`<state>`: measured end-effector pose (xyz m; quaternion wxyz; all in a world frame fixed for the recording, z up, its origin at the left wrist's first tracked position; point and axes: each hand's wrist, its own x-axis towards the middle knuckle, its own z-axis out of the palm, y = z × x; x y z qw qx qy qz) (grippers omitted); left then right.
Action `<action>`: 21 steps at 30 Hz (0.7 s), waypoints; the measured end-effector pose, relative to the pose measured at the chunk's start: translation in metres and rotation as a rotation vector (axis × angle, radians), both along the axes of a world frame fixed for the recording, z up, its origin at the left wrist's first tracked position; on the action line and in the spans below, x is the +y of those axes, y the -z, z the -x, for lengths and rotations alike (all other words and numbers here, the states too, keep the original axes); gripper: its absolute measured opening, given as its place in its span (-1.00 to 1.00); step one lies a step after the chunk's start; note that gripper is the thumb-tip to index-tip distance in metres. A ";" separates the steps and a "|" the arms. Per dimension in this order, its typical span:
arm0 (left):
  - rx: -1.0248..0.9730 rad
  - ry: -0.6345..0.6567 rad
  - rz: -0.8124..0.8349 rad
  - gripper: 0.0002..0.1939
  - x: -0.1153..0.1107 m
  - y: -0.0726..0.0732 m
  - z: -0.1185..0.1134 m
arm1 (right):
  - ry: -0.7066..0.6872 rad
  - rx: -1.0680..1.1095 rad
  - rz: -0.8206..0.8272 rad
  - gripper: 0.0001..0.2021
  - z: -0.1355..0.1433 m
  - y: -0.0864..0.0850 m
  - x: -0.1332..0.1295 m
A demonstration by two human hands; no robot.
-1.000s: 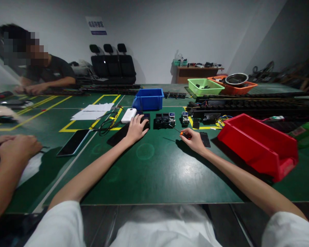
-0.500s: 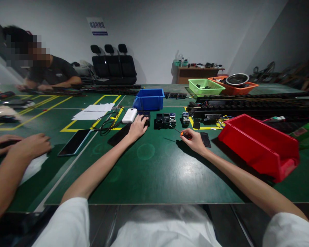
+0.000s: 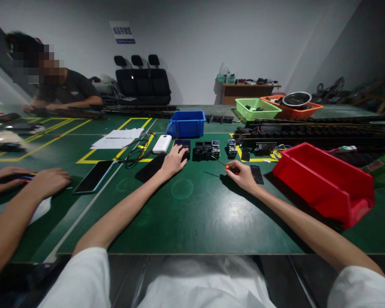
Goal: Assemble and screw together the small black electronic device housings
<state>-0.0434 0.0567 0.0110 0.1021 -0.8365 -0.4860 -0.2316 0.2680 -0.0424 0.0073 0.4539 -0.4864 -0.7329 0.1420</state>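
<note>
My left hand (image 3: 174, 160) rests with its fingers spread over a dark flat device (image 3: 182, 143), just right of a white power bank (image 3: 162, 144). A black flat object (image 3: 150, 168) lies partly under my left wrist. My right hand (image 3: 240, 173) is closed round a screwdriver (image 3: 227, 167) with an orange and black handle; its thin shaft points left toward small black modules (image 3: 207, 149). Another small module (image 3: 232, 149) stands just behind my right hand. A dark flat piece (image 3: 257, 174) lies beside my right hand.
A blue bin (image 3: 188, 124) stands behind the modules, a red bin (image 3: 324, 184) at the right. Black rails (image 3: 308, 137) run along the back right. A phone (image 3: 94, 176), papers (image 3: 117, 139) and cables lie left. Another person's hands (image 3: 45, 184) are at the far left.
My left hand has shifted slightly right over the dark device, showing more of it. The other person's hands at the left have moved, and coloured wires now show there. My right hand keeps the screwdriver.
</note>
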 end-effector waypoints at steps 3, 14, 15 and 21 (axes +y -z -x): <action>0.006 0.014 0.009 -0.52 -0.005 0.001 -0.003 | -0.004 -0.007 -0.004 -0.80 0.000 0.000 -0.001; -0.023 0.032 -0.002 -0.52 -0.015 0.001 -0.010 | -0.011 -0.073 0.015 -0.78 -0.002 0.003 0.001; -0.035 0.032 -0.003 -0.52 -0.015 0.002 -0.010 | -0.032 -0.107 0.029 -0.78 -0.002 0.004 0.002; -0.093 0.065 0.011 -0.50 -0.015 0.004 -0.009 | -0.182 -0.328 0.052 -0.82 -0.002 0.007 0.002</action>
